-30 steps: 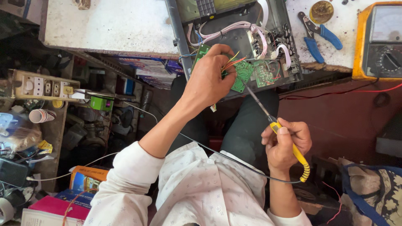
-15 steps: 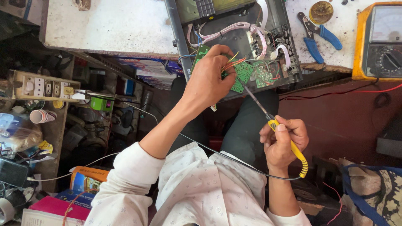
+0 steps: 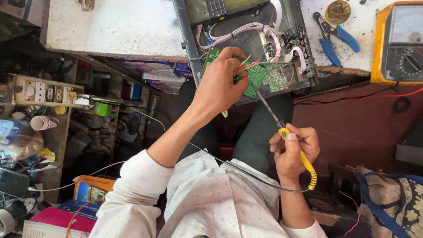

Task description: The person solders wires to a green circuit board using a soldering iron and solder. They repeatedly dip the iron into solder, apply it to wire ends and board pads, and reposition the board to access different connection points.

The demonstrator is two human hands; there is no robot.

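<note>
My left hand [image 3: 220, 83] grips a small green circuit board [image 3: 254, 78] with orange and yellow wires, holding it over the edge of an opened grey device chassis [image 3: 246, 39] on the white workbench. My right hand [image 3: 293, 150] holds a yellow-handled soldering iron [image 3: 299, 156] like a pen. Its thin metal tip [image 3: 255, 88] reaches up and touches the green board. A black cord runs from the iron's handle across my lap.
Blue-handled pliers [image 3: 335, 37], a round tin [image 3: 338, 11] and an orange-cased meter [image 3: 398, 42] lie on the bench at right, with red leads trailing off. A switch and socket board [image 3: 42, 92], cups, tape and boxes crowd shelves at left. A patterned bag [image 3: 392, 202] sits at lower right.
My right hand and the soldering iron have shifted slightly up and left, bringing the tip onto the green board. My left hand keeps its grip on the board.
</note>
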